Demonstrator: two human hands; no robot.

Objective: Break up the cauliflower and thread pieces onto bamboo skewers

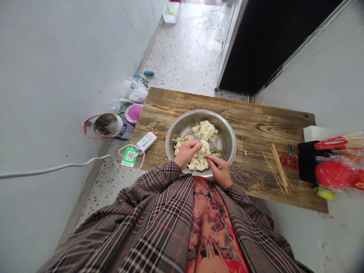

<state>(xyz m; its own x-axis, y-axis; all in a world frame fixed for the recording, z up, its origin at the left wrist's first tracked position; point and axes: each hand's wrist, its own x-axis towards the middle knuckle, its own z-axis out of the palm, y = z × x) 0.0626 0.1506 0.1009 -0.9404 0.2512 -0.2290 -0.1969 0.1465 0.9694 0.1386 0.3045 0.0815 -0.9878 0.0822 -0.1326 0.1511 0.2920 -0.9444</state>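
Observation:
In the head view, a steel basin (170, 131) holds pale cauliflower florets (205, 131), some heaped at its far side and more near my hands. My left hand (186, 152) reaches over the near left rim, its thumb and fingers closed on a cauliflower floret (204, 147). Close by on the right, my right hand (221, 172) is pinched at the lower edge of the florets; whatever sits between its fingertips is too small to make out. Thin sticks (221, 151) with a bit of green lie inside the basin beside this hand.
The basin stands on a wooden table (247, 125). To the right lie bamboo skewers (280, 168), red-handled scissors (289, 161) and a black holder (307, 161) beside red packaging (335, 174). A white device (146, 141) with a cable and a bucket (113, 127) are at left.

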